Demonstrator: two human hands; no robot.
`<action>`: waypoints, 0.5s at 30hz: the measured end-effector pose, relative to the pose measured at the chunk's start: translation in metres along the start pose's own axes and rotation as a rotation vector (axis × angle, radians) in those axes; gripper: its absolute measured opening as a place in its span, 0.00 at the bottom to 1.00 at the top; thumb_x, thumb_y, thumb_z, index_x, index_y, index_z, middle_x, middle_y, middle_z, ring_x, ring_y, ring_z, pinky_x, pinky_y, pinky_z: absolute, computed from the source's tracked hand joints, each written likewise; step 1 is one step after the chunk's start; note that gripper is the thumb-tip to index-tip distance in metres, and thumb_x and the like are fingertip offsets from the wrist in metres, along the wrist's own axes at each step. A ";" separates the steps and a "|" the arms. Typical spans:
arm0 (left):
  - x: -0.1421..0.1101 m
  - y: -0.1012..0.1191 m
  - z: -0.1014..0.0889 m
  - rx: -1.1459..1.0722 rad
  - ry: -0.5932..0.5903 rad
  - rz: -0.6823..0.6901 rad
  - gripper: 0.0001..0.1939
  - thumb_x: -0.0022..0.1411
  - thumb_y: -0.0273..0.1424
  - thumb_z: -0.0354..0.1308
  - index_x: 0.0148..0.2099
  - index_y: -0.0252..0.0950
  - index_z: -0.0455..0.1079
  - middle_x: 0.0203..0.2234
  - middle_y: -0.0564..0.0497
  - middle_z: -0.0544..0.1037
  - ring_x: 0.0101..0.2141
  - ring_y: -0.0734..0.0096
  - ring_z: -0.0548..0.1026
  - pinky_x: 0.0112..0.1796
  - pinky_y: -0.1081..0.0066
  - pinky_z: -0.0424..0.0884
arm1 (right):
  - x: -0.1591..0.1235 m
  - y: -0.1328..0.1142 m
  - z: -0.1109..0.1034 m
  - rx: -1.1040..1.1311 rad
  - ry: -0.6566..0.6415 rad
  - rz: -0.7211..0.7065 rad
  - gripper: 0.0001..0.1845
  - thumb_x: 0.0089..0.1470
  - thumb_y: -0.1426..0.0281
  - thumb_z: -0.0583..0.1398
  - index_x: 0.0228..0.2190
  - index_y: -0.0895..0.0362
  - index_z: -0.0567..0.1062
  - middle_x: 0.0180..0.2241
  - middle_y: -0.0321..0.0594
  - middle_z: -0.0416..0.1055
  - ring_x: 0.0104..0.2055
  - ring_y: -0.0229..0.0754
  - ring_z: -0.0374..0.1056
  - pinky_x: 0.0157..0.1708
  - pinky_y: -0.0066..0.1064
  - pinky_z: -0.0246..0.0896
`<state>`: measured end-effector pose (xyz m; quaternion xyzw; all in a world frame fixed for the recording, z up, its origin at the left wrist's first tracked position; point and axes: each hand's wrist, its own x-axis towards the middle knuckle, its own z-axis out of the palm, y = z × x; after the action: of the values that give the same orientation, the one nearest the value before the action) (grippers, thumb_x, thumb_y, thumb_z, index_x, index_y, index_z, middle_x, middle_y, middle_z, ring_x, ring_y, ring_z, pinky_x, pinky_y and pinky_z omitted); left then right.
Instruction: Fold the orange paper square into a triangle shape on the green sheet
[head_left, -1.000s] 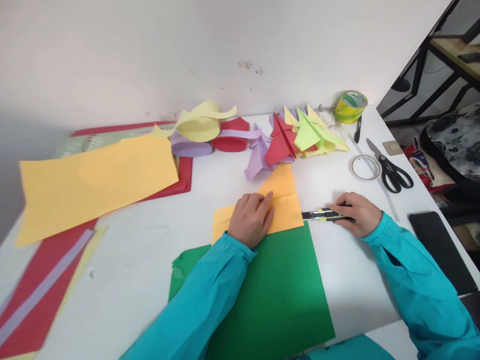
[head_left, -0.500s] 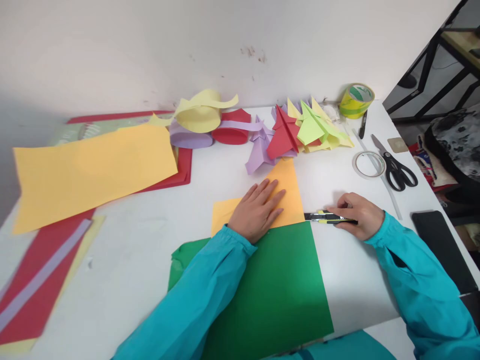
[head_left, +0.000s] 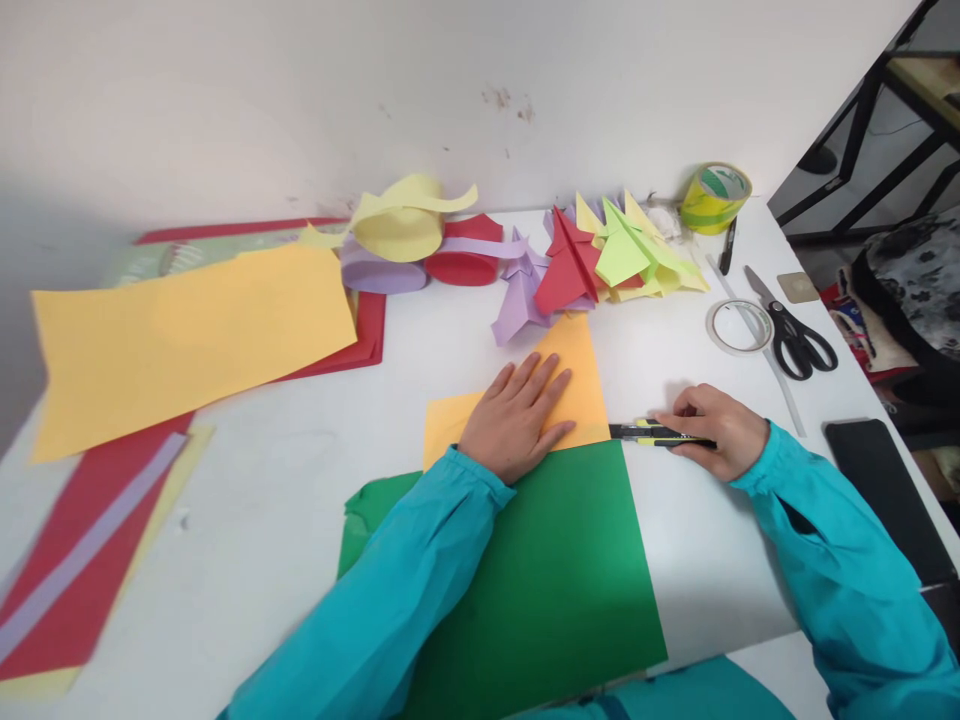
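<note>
Orange paper (head_left: 587, 378) lies under the left hand (head_left: 511, 422), fingers apart — the right hand (head_left: 721, 430) clamps a cutter (head_left: 648, 432).

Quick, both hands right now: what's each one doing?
Left hand: open, palm down, pressed flat on the folded orange paper.
Right hand: closed around the utility knife.

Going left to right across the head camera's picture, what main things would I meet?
Large orange sheet, purple paper loop, left hand, black-and-yellow cutter, right hand, scissors, flat black object.
</note>
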<state>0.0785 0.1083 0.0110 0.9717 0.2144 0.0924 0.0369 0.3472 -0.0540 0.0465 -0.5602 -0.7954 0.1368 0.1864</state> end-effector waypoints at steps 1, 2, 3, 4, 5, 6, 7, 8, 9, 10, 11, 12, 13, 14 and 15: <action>0.000 0.000 0.000 -0.002 0.001 -0.001 0.33 0.68 0.49 0.36 0.66 0.33 0.52 0.64 0.42 0.55 0.63 0.52 0.50 0.59 0.51 0.50 | 0.000 0.000 0.000 -0.002 -0.003 -0.001 0.20 0.57 0.66 0.54 0.50 0.57 0.72 0.36 0.46 0.66 0.36 0.43 0.59 0.35 0.35 0.59; 0.000 0.000 0.000 -0.006 0.001 -0.002 0.33 0.68 0.49 0.36 0.66 0.33 0.52 0.64 0.42 0.55 0.63 0.52 0.50 0.59 0.51 0.50 | -0.001 0.001 0.000 -0.003 -0.008 0.000 0.20 0.57 0.66 0.54 0.50 0.58 0.72 0.36 0.46 0.66 0.36 0.43 0.59 0.35 0.35 0.59; 0.000 0.000 0.000 -0.011 0.000 -0.003 0.33 0.68 0.49 0.36 0.66 0.33 0.52 0.64 0.41 0.55 0.63 0.52 0.50 0.59 0.51 0.50 | -0.001 0.001 0.000 -0.004 -0.012 0.001 0.21 0.58 0.66 0.54 0.51 0.57 0.72 0.36 0.46 0.66 0.36 0.43 0.59 0.35 0.35 0.59; 0.000 0.000 0.000 -0.016 0.000 -0.005 0.33 0.68 0.49 0.36 0.66 0.34 0.51 0.64 0.41 0.55 0.63 0.53 0.50 0.59 0.51 0.50 | -0.002 0.002 0.000 -0.007 -0.014 0.001 0.21 0.58 0.65 0.54 0.51 0.57 0.72 0.36 0.46 0.66 0.36 0.43 0.59 0.35 0.35 0.59; 0.000 0.000 0.000 -0.020 -0.002 -0.006 0.33 0.68 0.49 0.37 0.66 0.34 0.51 0.64 0.41 0.55 0.63 0.53 0.50 0.59 0.51 0.50 | -0.003 0.002 0.000 -0.009 -0.009 -0.004 0.21 0.58 0.65 0.54 0.50 0.57 0.72 0.36 0.46 0.66 0.36 0.43 0.59 0.35 0.35 0.59; 0.000 0.000 -0.001 -0.022 -0.005 -0.008 0.33 0.67 0.49 0.37 0.66 0.34 0.51 0.64 0.41 0.55 0.63 0.53 0.50 0.59 0.51 0.50 | -0.003 0.003 0.000 -0.011 -0.003 -0.009 0.20 0.58 0.65 0.54 0.50 0.57 0.72 0.36 0.46 0.66 0.35 0.43 0.59 0.35 0.35 0.59; 0.000 0.000 -0.001 -0.022 -0.008 -0.009 0.33 0.67 0.49 0.37 0.66 0.34 0.51 0.64 0.42 0.54 0.64 0.53 0.50 0.59 0.51 0.50 | -0.003 0.003 0.000 -0.014 0.003 -0.013 0.20 0.58 0.65 0.54 0.50 0.58 0.72 0.35 0.46 0.66 0.35 0.43 0.59 0.34 0.35 0.59; 0.000 0.000 -0.001 -0.020 -0.012 -0.011 0.33 0.67 0.49 0.37 0.66 0.34 0.51 0.64 0.42 0.54 0.64 0.53 0.50 0.59 0.52 0.50 | -0.003 0.003 0.000 -0.018 0.007 -0.012 0.20 0.57 0.65 0.54 0.49 0.57 0.73 0.35 0.46 0.66 0.35 0.43 0.59 0.34 0.35 0.59; 0.001 0.000 -0.001 -0.016 -0.016 -0.012 0.33 0.67 0.49 0.37 0.66 0.34 0.51 0.64 0.42 0.54 0.64 0.53 0.49 0.59 0.52 0.50 | -0.003 0.002 0.001 -0.022 0.009 -0.007 0.19 0.57 0.66 0.54 0.49 0.57 0.73 0.35 0.46 0.65 0.35 0.42 0.59 0.34 0.35 0.59; 0.001 0.000 -0.001 -0.012 -0.020 -0.013 0.33 0.67 0.49 0.37 0.66 0.34 0.51 0.64 0.42 0.54 0.64 0.53 0.49 0.60 0.52 0.50 | -0.002 0.002 0.002 -0.024 0.011 -0.001 0.19 0.57 0.66 0.54 0.49 0.57 0.73 0.35 0.45 0.65 0.35 0.42 0.59 0.34 0.35 0.59; 0.001 0.000 -0.001 -0.008 -0.023 -0.013 0.33 0.67 0.49 0.37 0.66 0.34 0.51 0.64 0.42 0.54 0.64 0.53 0.49 0.60 0.53 0.49 | -0.001 0.001 0.002 -0.023 0.014 0.003 0.20 0.57 0.66 0.55 0.50 0.57 0.72 0.36 0.45 0.65 0.35 0.42 0.59 0.35 0.35 0.59; 0.001 0.000 -0.001 -0.005 -0.025 -0.014 0.33 0.67 0.49 0.37 0.66 0.34 0.51 0.64 0.42 0.54 0.64 0.53 0.50 0.60 0.53 0.50 | 0.000 -0.001 0.003 -0.020 0.017 0.003 0.20 0.57 0.66 0.55 0.50 0.58 0.72 0.36 0.46 0.65 0.36 0.43 0.59 0.35 0.35 0.59; 0.001 0.000 -0.001 -0.004 -0.026 -0.014 0.33 0.67 0.49 0.37 0.66 0.34 0.51 0.64 0.42 0.54 0.64 0.53 0.50 0.60 0.53 0.50 | 0.001 -0.002 0.004 -0.015 0.023 -0.002 0.20 0.57 0.66 0.55 0.50 0.58 0.72 0.36 0.46 0.65 0.36 0.43 0.59 0.35 0.35 0.59; 0.001 0.001 -0.001 -0.003 -0.027 -0.016 0.33 0.67 0.49 0.37 0.66 0.34 0.51 0.64 0.42 0.54 0.64 0.53 0.49 0.60 0.52 0.50 | 0.002 -0.003 0.006 -0.010 0.027 -0.009 0.20 0.57 0.66 0.55 0.50 0.58 0.72 0.36 0.46 0.65 0.36 0.43 0.59 0.36 0.35 0.60; 0.001 0.001 -0.002 -0.002 -0.029 -0.018 0.33 0.67 0.49 0.36 0.66 0.34 0.51 0.64 0.42 0.54 0.64 0.53 0.49 0.60 0.52 0.50 | 0.002 -0.003 0.006 -0.006 0.029 -0.017 0.20 0.58 0.66 0.55 0.50 0.59 0.71 0.36 0.46 0.65 0.36 0.43 0.59 0.35 0.35 0.60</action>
<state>0.0793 0.1080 0.0128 0.9709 0.2224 0.0782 0.0419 0.3410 -0.0530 0.0425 -0.5561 -0.7977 0.1247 0.1972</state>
